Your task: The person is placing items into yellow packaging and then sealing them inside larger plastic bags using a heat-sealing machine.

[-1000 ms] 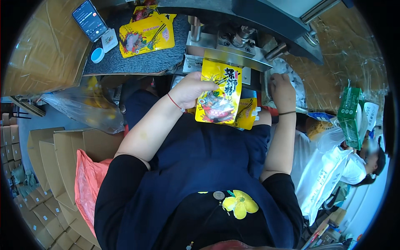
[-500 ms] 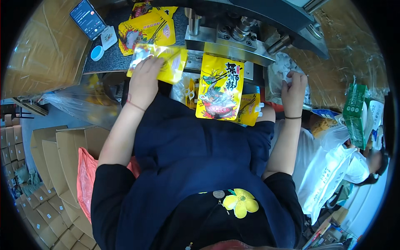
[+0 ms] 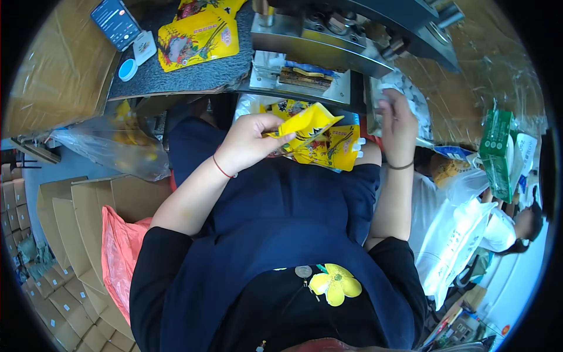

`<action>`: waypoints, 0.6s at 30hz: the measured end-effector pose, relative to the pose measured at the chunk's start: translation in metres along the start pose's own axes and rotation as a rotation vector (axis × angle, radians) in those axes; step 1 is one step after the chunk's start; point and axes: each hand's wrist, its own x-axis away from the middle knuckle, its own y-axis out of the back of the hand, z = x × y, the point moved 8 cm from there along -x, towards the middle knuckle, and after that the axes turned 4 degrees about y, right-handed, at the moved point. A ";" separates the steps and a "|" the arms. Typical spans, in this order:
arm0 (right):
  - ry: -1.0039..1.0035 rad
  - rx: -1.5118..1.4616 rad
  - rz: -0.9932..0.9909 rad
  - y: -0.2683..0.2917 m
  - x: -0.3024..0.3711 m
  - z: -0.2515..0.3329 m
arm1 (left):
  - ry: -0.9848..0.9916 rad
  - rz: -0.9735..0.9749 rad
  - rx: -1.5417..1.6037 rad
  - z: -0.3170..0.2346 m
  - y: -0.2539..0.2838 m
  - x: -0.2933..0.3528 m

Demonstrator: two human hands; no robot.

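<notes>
My left hand [image 3: 253, 139] pinches a yellow printed pouch [image 3: 308, 124], bent and tilted, between thumb and fingers. Under it, above my lap, lie several more yellow pouches [image 3: 346, 149], some with white spouts. The right hand [image 3: 400, 126] is raised beside a clear plastic bag of pale scraps [image 3: 410, 97]; its fingers are bent, apart and slightly blurred, and I make out nothing between them. Ahead of my hands stands a metal press [image 3: 316, 44]. No pouch lies on its lower plate [image 3: 340, 91], where blue and yellow-brown strips show.
On the dark worktop [image 3: 193, 79] at the left lie flat yellow pouches [image 3: 199, 40], a phone [image 3: 116, 24] and a round blue-white lid [image 3: 128, 70]. Cardboard boxes [image 3: 91, 217] and a pink bag [image 3: 120, 252] are at my left. A green box [image 3: 498, 154] and another person [image 3: 504, 234] are at right.
My left hand has moved right and nearer, from the worktop edge to above the lap pouches. The pouch at the press has left its place. My right hand has shifted slightly left.
</notes>
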 end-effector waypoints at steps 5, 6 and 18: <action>0.253 -0.378 0.256 -0.022 -0.004 0.082 | -0.019 0.126 -0.088 -0.008 -0.029 -0.006; 0.246 -0.376 0.251 -0.019 -0.005 0.080 | 0.004 0.198 0.085 -0.009 -0.037 -0.004; 0.192 0.453 0.133 0.001 -0.028 -0.013 | 0.286 0.325 0.699 0.013 -0.052 -0.015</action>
